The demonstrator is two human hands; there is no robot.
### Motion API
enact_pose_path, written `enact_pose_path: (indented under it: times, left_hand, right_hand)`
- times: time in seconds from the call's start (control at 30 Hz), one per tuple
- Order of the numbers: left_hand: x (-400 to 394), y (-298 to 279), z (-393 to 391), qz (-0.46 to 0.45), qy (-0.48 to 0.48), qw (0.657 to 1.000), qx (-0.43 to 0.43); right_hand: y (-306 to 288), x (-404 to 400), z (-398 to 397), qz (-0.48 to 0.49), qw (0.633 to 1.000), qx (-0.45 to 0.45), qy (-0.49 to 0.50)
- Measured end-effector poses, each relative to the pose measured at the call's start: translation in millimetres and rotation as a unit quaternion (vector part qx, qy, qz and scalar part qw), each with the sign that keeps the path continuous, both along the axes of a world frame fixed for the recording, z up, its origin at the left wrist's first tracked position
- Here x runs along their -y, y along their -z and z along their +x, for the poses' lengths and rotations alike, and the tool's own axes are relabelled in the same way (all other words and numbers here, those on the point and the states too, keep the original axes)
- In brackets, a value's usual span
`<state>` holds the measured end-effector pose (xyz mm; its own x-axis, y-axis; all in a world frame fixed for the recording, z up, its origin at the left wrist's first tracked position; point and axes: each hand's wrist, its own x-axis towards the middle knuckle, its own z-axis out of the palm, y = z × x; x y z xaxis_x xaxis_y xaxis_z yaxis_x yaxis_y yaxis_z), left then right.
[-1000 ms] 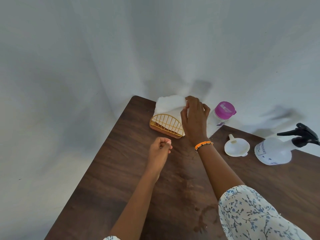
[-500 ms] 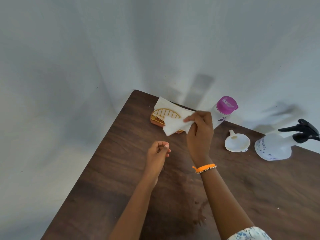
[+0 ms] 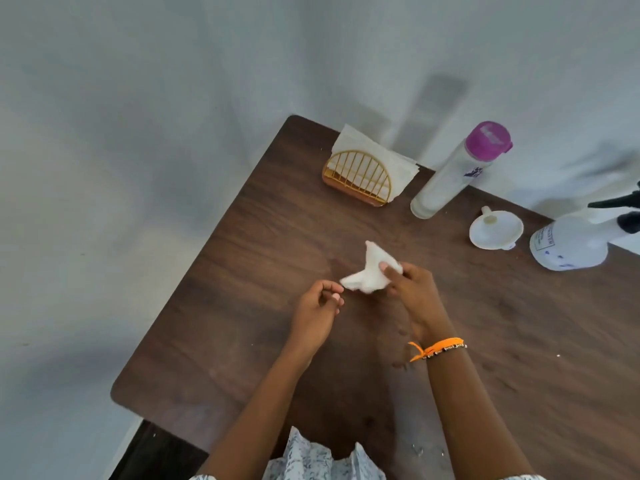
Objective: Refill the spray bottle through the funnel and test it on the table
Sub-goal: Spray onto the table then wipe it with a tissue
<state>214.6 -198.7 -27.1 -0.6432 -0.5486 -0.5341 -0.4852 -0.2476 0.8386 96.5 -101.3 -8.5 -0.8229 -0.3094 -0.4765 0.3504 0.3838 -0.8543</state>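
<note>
My right hand (image 3: 414, 297) grips a crumpled white napkin (image 3: 369, 271) above the middle of the dark wooden table (image 3: 242, 306). My left hand (image 3: 315, 315) hovers just left of the napkin with fingers loosely curled and holds nothing. The white spray bottle (image 3: 571, 242) with a black trigger head stands at the right edge of view. A white funnel (image 3: 496, 230) lies on the table to its left. A clear water bottle (image 3: 457, 171) with a purple cap stands further back.
A gold wire napkin holder (image 3: 356, 178) with white napkins sits at the table's far left corner. Wet patches darken the table near my right forearm. White walls close in behind and to the left of the table.
My right hand pulled one napkin out of the holder and carried it toward me to the middle of the table, now crumpled. My left hand stayed close by.
</note>
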Motion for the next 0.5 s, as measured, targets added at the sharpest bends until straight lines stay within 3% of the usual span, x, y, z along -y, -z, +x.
enact_pose_path:
  times: [0.13,0.3,0.4,0.5]
  left_hand:
    - [-4.5,8.0,17.9,-0.044,0.021,0.998,0.046]
    - [-6.9,11.6,25.2,-0.112,0.028,0.988,0.102]
    - [-7.3,14.3,29.8,-0.155,0.024,0.978,0.135]
    - [-6.1,17.0,35.0,-0.189,0.031,0.970,0.151]
  right_hand:
    - [9.0,-4.8,-8.2,0.072,0.994,-0.076,0.038]
    - [31.3,20.0,-3.8,0.148,0.954,-0.261,0.029]
    - [49.2,42.7,7.7,0.124,0.932,-0.328,-0.088]
    - [59.9,54.8,29.2,0.109,0.894,-0.318,-0.296]
